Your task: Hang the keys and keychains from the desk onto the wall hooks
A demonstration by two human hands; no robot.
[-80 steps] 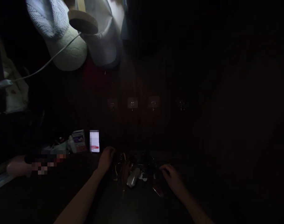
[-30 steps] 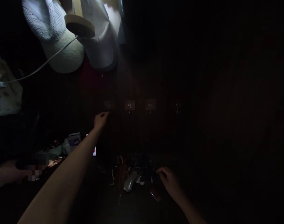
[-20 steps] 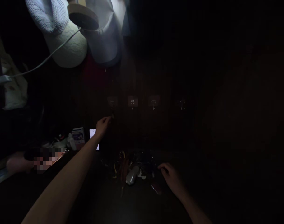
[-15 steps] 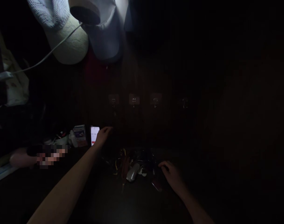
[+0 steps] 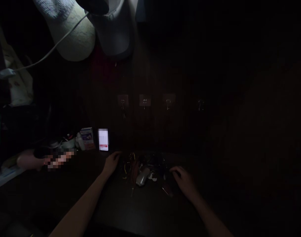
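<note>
The scene is very dark. My left hand [image 5: 112, 162] rests low at the left side of a jumbled heap, its fingers stretched toward it and nothing visible in them. My right hand [image 5: 183, 177] lies at the heap's right side, thumb and fingers apart and slightly bent. Between the hands are a shiny grey oval object [image 5: 142, 177], a brown strap [image 5: 135, 169], a yellow loop [image 5: 125, 168] and small pale tags [image 5: 153, 177]. Nearer my right hand is a small dark reddish piece [image 5: 167, 191]. Something small and dark hangs from the leftmost wall hook [image 5: 123, 101].
More hooks [image 5: 144, 100] line the wall. A lit phone [image 5: 103, 140] stands behind my left hand, beside a small box [image 5: 87, 138] and a white bottle [image 5: 79, 141]. Caps [image 5: 77, 39] hang above, with a white cable [image 5: 51, 51] across them. A blurred pinkish object [image 5: 30, 160] lies at left.
My left hand has come down from beside the phone, below the hooks, to the heap's left edge, uncovering the phone screen. My right hand has stayed nearly in place. The view has shifted slightly.
</note>
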